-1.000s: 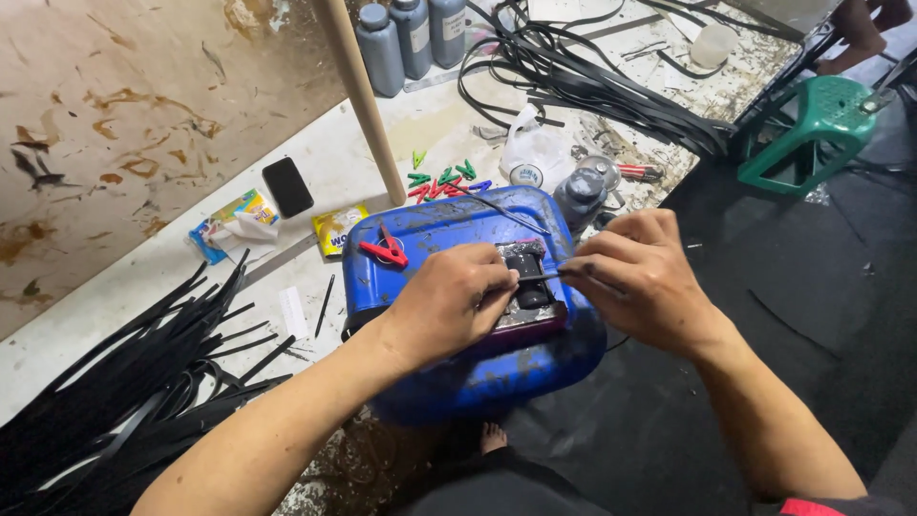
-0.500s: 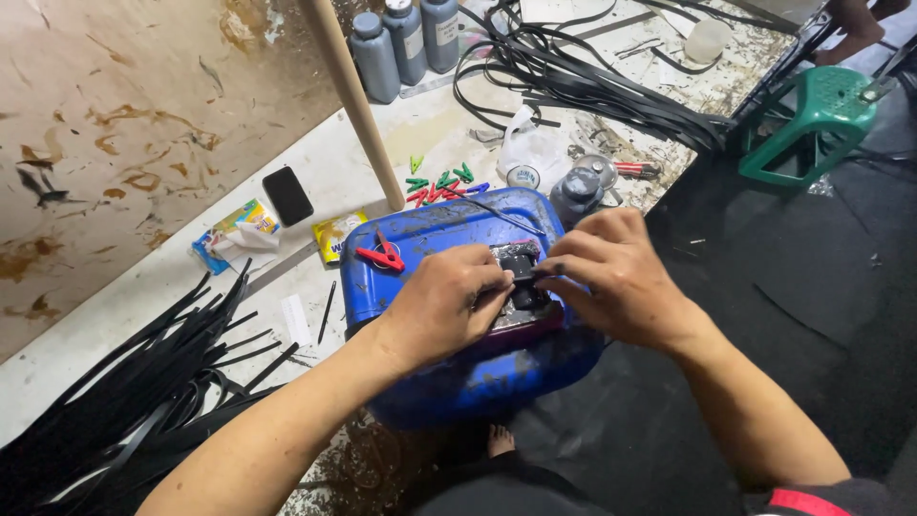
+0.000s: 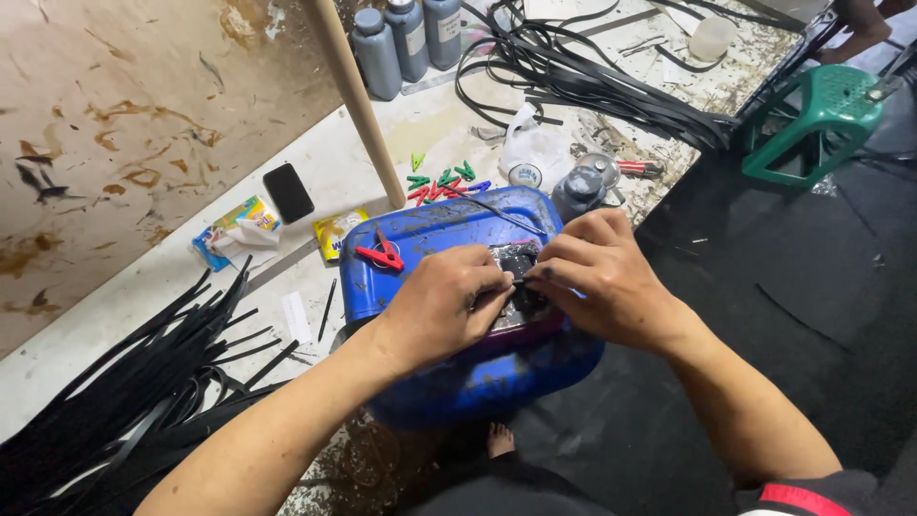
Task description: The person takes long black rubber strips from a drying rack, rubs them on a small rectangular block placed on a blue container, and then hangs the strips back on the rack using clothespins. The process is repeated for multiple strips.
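A blue plastic jerry can (image 3: 449, 382) lies on its side in front of me, its flat face up. On that face both hands meet over a small black piece (image 3: 517, 260). My left hand (image 3: 447, 304) and my right hand (image 3: 597, 277) each pinch a thin black strip (image 3: 521, 281) between fingertips, which touch in the middle. A red clip (image 3: 381, 256) rests on the can's left part. A thin dark strand (image 3: 492, 205) runs over the can's far edge.
A wooden pole (image 3: 355, 96) leans at the back. Black strips lie piled at the left (image 3: 124, 401) and at the far bench (image 3: 592, 81). Coloured clips (image 3: 439, 180), a black phone (image 3: 287, 192), grey bottles (image 3: 406, 38), a green stool (image 3: 812, 119) surround the can.
My hands have closed in together over the black piece; the right hand slid left until its fingertips met the left hand's. The view shifted slightly.
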